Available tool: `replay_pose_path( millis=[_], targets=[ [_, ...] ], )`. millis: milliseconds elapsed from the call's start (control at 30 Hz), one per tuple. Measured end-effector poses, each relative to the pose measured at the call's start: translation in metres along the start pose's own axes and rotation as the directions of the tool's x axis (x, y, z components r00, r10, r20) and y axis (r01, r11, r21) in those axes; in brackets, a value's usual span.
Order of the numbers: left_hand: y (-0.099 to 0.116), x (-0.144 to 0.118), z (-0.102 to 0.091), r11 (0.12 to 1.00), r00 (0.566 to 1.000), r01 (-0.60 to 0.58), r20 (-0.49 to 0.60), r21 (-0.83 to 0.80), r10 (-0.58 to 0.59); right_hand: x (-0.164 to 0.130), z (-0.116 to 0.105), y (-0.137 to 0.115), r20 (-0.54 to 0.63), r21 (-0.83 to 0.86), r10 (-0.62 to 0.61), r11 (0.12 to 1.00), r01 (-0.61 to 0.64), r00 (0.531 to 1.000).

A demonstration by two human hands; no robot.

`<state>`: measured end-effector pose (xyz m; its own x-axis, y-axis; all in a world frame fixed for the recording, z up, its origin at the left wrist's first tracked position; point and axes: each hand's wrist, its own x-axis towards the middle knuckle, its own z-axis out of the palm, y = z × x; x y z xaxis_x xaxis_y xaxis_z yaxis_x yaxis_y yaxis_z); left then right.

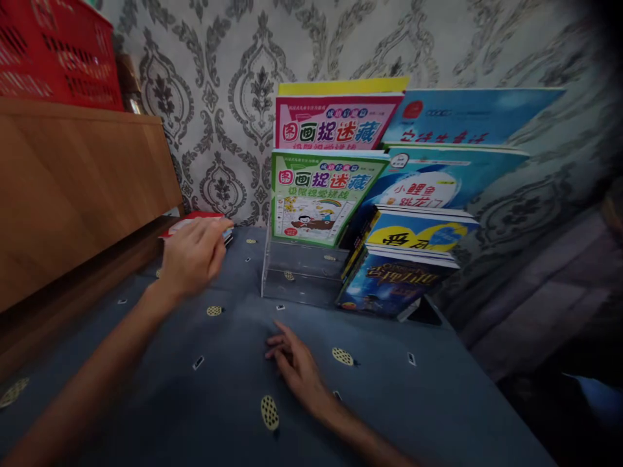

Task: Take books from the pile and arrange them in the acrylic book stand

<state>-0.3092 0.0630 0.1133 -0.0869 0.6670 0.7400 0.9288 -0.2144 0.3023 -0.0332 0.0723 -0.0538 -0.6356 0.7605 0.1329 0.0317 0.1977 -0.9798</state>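
Observation:
My left hand point(195, 256) is raised at the back left, in front of a small stack of books point(195, 217) with a red cover on top. Its fingers are bent but apart from the thumb, nothing shows between them, and it hides part of the stack; whether it touches the books I cannot tell. Over the middle of the table, my right hand point(296, 363) is open and empty, fingers spread. Beyond it stands a clear stepped book rack point(302, 288). A green picture book point(326, 201), a pink one point(335, 120) and several blue books point(389, 285) lean upright in it.
Patterned cloth point(219, 376) covers the table. Along the left runs a wooden cabinet point(82, 194), with a red plastic basket point(63, 52) on top. Patterned wallpaper point(219, 97) rises behind the rack. The table's right edge drops off beside dark, blurred shapes.

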Motion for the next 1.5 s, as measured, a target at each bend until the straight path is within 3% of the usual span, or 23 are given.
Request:
replay_pose_path(
  millis=[67, 100, 200, 300, 433, 633, 867, 1500],
  targets=[
    [-0.039, 0.027, 0.012, 0.938, 0.969, 0.036, 0.217, 0.345, -0.117, -0.003, 0.002, 0.008, -0.027, 0.04, -0.004, 0.999, 0.005, 1.0],
    [-0.061, 0.037, 0.019, 0.875, 0.926, 0.066, 0.297, 0.479, -0.232, -0.003, 0.003, 0.01, -0.03, 0.049, -0.008, 0.999, 0.009, 1.0],
    [-0.125, 0.052, 0.038, 0.715, 0.728, 0.075, 0.452, 0.695, -0.516, -0.004, 0.003, 0.012, -0.017, 0.039, -0.013, 0.999, 0.014, 1.0],
    [-0.163, 0.049, 0.048, 0.702, 0.683, 0.063, 0.482, 0.71, -0.548, -0.004, 0.001, 0.01, -0.012, 0.016, -0.011, 1.0, 0.011, 1.0],
    [-0.178, 0.04, 0.05, 0.705, 0.695, 0.042, 0.486, 0.708, -0.53, -0.005, 0.0, 0.005, 0.005, -0.012, -0.009, 1.0, 0.009, 1.0],
    [-0.175, 0.029, 0.039, 0.721, 0.726, -0.034, 0.513, 0.692, -0.458, -0.006, -0.001, -0.004, 0.015, -0.041, -0.021, 0.999, 0.021, 1.0],
    [-0.156, 0.008, 0.027, 0.725, 0.737, -0.08, 0.53, 0.684, -0.419, -0.004, 0.001, -0.005, 0.003, -0.074, -0.035, 0.997, 0.036, 0.999],
    [-0.049, -0.056, 0.025, 0.695, 0.695, -0.187, 0.594, 0.694, -0.406, -0.001, 0.002, -0.001, 0.002, -0.116, -0.12, 0.986, 0.119, 0.993]
  ],
)
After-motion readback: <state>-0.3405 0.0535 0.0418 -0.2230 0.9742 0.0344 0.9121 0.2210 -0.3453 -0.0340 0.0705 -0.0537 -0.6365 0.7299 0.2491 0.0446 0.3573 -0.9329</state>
